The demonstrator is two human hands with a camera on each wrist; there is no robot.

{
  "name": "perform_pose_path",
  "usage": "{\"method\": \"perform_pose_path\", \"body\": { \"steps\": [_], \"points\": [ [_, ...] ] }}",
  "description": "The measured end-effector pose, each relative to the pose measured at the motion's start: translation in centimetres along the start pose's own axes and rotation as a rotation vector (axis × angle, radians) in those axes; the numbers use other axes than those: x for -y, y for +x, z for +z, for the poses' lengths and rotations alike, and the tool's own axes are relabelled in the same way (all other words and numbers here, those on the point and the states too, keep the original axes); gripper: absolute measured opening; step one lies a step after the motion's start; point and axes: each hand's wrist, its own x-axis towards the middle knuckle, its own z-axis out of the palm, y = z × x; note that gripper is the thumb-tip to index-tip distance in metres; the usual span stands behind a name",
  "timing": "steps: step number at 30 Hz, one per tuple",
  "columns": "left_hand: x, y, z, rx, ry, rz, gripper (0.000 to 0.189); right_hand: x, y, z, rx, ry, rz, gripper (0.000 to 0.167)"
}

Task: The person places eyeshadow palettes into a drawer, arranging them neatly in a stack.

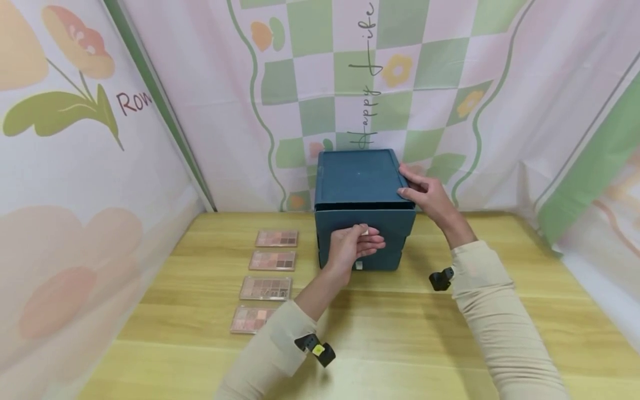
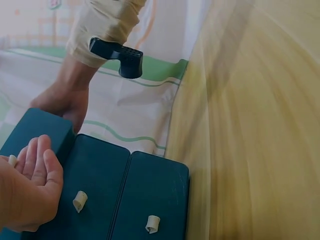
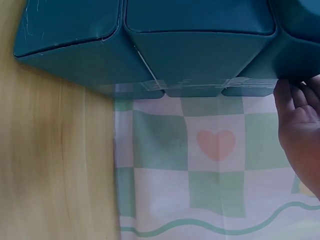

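Note:
A dark blue three-drawer storage box (image 1: 357,175) stands against the back curtain. Its top drawer (image 1: 327,222) sticks out a little, leaving a dark gap under the top panel. My left hand (image 1: 350,244) is at that drawer's front and pinches its small white pull tab (image 2: 12,160), the other fingers extended. Two lower drawers show pale tabs, the middle one (image 2: 80,201) and the bottom one (image 2: 153,224). My right hand (image 1: 430,197) braces the box's upper right side, thumb at the top edge, fingers (image 3: 284,97) stretched against the side.
Several eyeshadow palettes (image 1: 270,260) lie in a column on the wooden table (image 1: 400,333), left of the box. A patterned curtain (image 1: 230,139) hangs close behind it. Another curtain (image 1: 125,183) closes off the left side.

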Motion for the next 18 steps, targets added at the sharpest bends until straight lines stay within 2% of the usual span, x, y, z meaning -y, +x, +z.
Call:
{"method": "perform_pose_path", "body": {
  "steps": [6, 14, 18],
  "points": [
    [0.3, -0.7, 0.0, 0.003, 0.011, 0.008, 0.033, 0.0, -0.1, 0.2, 0.003, -0.017, 0.006, 0.063],
    [0.7, -1.7, -0.1, 0.031, 0.012, 0.060, 0.036, 0.0, 0.2, 0.0, -0.009, -0.024, -0.002, 0.062],
    [0.8, -2.1, -0.2, 0.042, 0.015, 0.058, 0.036, -0.1, 0.2, 0.1, -0.009, -0.019, -0.002, 0.062]
  ]
}}
